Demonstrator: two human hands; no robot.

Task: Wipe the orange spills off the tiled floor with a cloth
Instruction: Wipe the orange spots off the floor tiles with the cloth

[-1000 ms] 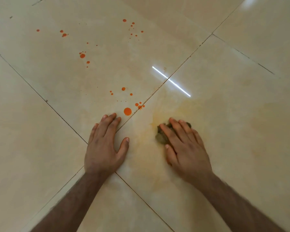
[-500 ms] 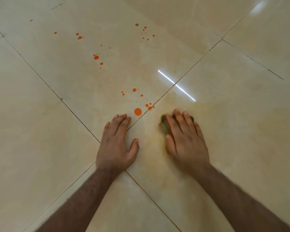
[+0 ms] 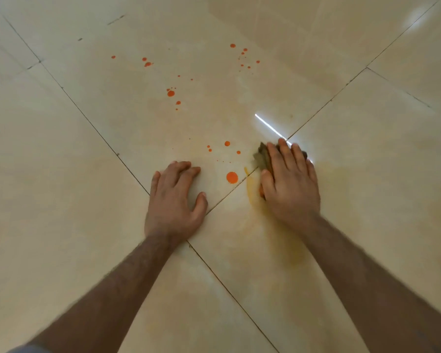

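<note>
- Your left hand (image 3: 175,202) lies flat on the floor (image 3: 61,200), fingers straight and close together, thumb spread to the side, holding nothing. It sits near the crossing of the grout lines (image 3: 239,301), with its heel at the crossing.
- Your right hand (image 3: 289,184) presses the cloth (image 3: 261,157) onto the floor, fingers straight and slightly spread over it. Only a dark olive edge of the cloth shows, past the fingertips and to their left; the rest is hidden under the palm.
- The cloth sits right on the grout line that runs up to the right from the crossing.
- A pale yellow-orange smear (image 3: 278,225) spreads from under your right hand back toward your right forearm, on the tile right of the crossing.
- The big drop (image 3: 232,177) lies between your two hands, just beside the cloth and apart from it.
- Small drops (image 3: 227,143) lie just beyond the big drop, left of the cloth.
- Further out from the crossing, a second cluster (image 3: 170,93) sits on the same tile.
- Farthest from the crossing are two more scatters: one to the left (image 3: 147,64), one to the right (image 3: 245,50).
- A bright streak of reflected light (image 3: 267,126) runs just beyond the cloth.
</note>
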